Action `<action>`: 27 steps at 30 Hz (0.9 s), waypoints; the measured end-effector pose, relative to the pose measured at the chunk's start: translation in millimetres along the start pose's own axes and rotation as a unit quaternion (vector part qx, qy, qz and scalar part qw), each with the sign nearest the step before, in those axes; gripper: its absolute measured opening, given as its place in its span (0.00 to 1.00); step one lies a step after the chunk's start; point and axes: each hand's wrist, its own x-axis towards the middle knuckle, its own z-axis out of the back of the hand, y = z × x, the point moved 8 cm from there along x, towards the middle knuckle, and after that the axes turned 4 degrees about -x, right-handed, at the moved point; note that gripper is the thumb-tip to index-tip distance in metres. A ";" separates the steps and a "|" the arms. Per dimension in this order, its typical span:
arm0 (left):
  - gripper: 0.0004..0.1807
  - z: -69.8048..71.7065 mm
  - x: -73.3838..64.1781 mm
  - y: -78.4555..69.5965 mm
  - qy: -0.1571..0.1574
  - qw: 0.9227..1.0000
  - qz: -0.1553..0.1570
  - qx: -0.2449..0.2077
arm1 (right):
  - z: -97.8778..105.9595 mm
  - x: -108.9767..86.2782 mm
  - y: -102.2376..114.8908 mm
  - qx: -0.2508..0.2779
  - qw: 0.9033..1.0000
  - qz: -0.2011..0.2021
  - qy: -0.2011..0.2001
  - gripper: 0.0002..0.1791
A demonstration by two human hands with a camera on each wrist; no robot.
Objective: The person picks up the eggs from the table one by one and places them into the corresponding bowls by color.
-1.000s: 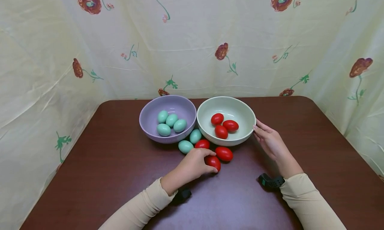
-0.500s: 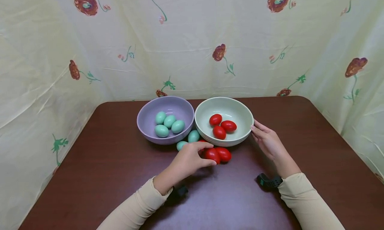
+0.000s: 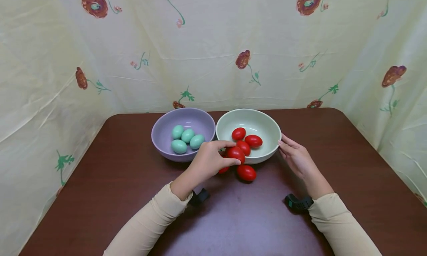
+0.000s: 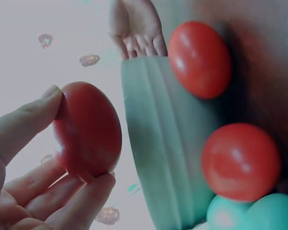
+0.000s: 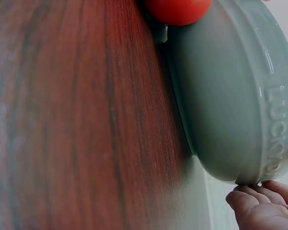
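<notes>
Between thumb and fingertips, my left hand (image 3: 207, 160) pinches a red egg (image 3: 235, 154), held up at the near rim of the pale green bowl (image 3: 267, 123). The left wrist view shows this red egg (image 4: 90, 132) beside the bowl's outer wall. Inside the bowl lie three red eggs (image 3: 253, 141). With its fingers against the bowl's right side, my right hand (image 3: 299, 161) touches the outer wall below the raised lettering (image 5: 277, 129). On the table before the bowl rests another red egg (image 3: 247, 173); a further red egg (image 4: 241, 162) is mostly hidden behind my left hand in the head view.
A purple bowl (image 3: 160, 146) stands left of the green one, holding several turquoise eggs (image 3: 179, 146). Two more turquoise eggs (image 4: 273, 213) lie near the bowls, mostly hidden by my left hand in the head view. A flowered cloth (image 3: 207, 44) hangs behind the brown table (image 3: 133, 167).
My left hand has lifted the red egg off the table and carried it up and away from me to the green bowl's near rim. The right hand stays at the bowl.
</notes>
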 end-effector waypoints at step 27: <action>0.26 10.4 74.6 -1.5 0.027 0.997 0.050 0.049 | 0.8 0.9 -1.4 0.009 1.000 0.018 0.010 0.40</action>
